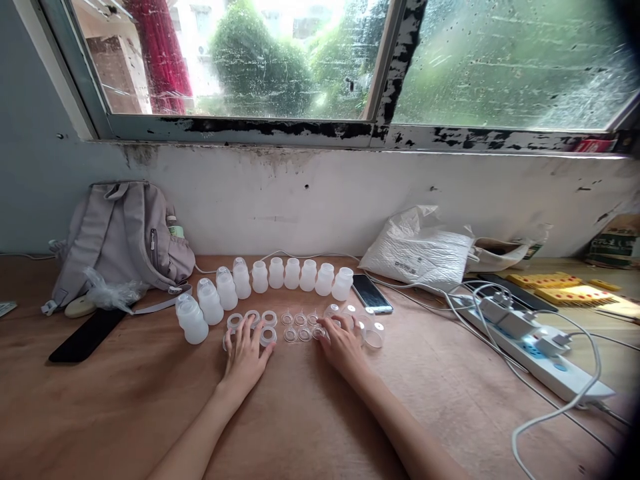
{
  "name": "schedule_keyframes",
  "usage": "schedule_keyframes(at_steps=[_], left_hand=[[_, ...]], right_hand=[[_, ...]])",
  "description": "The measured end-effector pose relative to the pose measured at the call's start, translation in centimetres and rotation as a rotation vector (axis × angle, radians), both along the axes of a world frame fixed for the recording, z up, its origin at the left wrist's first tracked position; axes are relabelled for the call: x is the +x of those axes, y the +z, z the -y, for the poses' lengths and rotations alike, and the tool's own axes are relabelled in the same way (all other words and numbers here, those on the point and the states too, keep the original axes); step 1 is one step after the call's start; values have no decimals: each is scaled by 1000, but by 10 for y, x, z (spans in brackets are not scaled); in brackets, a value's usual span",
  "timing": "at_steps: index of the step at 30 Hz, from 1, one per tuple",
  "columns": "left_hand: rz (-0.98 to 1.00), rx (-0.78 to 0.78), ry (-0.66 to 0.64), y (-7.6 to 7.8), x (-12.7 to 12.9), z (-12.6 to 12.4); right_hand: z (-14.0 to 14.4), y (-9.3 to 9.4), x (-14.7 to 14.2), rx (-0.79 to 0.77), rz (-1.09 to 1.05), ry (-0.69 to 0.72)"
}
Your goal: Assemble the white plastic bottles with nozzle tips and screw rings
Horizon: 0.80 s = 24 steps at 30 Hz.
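Wooden table (pixel 310 427) bare near edge, left hand (pixel 246 353) flat on rings (pixel 253 321), right hand (pixel 343 343) spread over caps (pixel 367 327).

Hidden and cut-off bits around the row of white bottles (pixel 280 277)

Left hand (pixel 246 353) covers some rings (pixel 253 320) in front of the bottles; right hand (pixel 344 347) covers clear caps (pixel 367 331). Whether the fingertips grip anything is unclear. Left of the bottles, the backpack (pixel 125 237) hides most of a green-labelled bottle (pixel 175 230). Far right, a power strip (pixel 540 353) blurs into the dark edge
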<state>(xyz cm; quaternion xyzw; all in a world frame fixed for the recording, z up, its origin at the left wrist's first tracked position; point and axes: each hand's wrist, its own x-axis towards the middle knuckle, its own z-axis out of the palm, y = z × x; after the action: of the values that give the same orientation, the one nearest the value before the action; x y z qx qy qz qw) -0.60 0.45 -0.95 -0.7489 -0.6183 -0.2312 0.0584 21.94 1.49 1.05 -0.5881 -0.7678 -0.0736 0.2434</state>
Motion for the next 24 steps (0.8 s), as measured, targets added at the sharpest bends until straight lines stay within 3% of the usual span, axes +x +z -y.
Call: schedule_keyframes(at_steps=[24], left_hand=[[-76,-3,-21,7,-5,-6]], right_hand=[[1,-2,-1,107,-54,3]])
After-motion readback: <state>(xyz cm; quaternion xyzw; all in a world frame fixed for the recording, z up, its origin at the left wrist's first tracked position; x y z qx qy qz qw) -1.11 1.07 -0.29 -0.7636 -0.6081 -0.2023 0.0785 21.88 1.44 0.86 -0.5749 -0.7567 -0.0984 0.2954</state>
